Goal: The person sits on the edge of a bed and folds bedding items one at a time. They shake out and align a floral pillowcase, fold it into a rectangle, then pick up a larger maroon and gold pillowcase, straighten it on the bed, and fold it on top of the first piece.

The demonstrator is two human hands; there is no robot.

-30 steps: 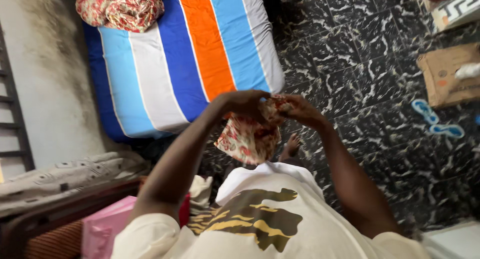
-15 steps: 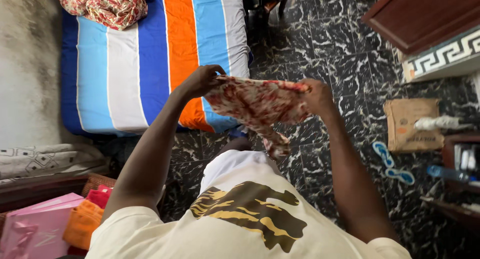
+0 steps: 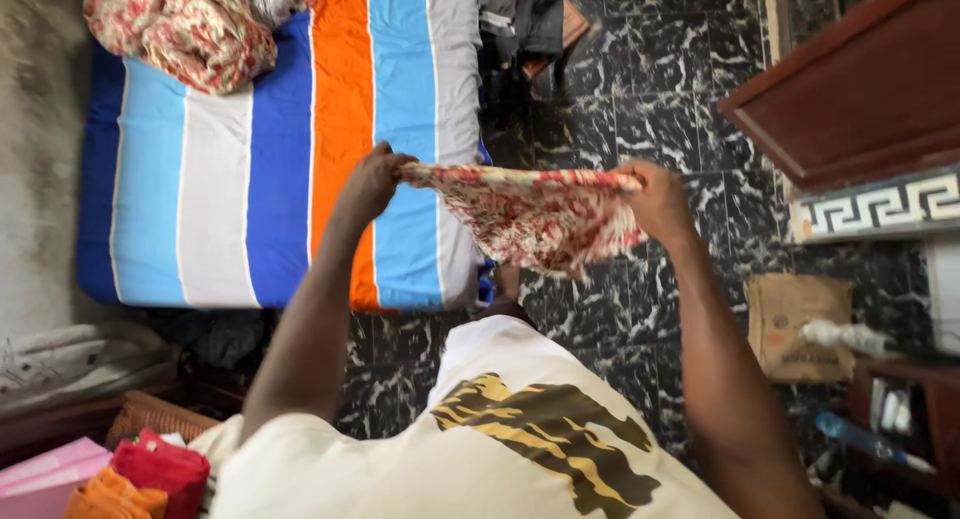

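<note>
Head view: left hand (image 3: 372, 182) and right hand (image 3: 655, 201) each pinch corner of floral cloth (image 3: 535, 217), stretched taut between them above striped mattress (image 3: 250, 149) edge. Basket (image 3: 150, 416) below mattress holds red and orange folded cloths (image 3: 150, 474). Floral bundle (image 3: 185, 29) on mattress's far end. Cardboard box (image 3: 800, 324) right of mattress, on floor.

Both arms are held out in front of the body, bent slightly at the elbows and spread apart. The left hand (image 3: 372, 182) is closed in a pinch, knuckles upward. The right hand (image 3: 655, 201) is likewise clenched, at the same height, wrist kept straight.
</note>
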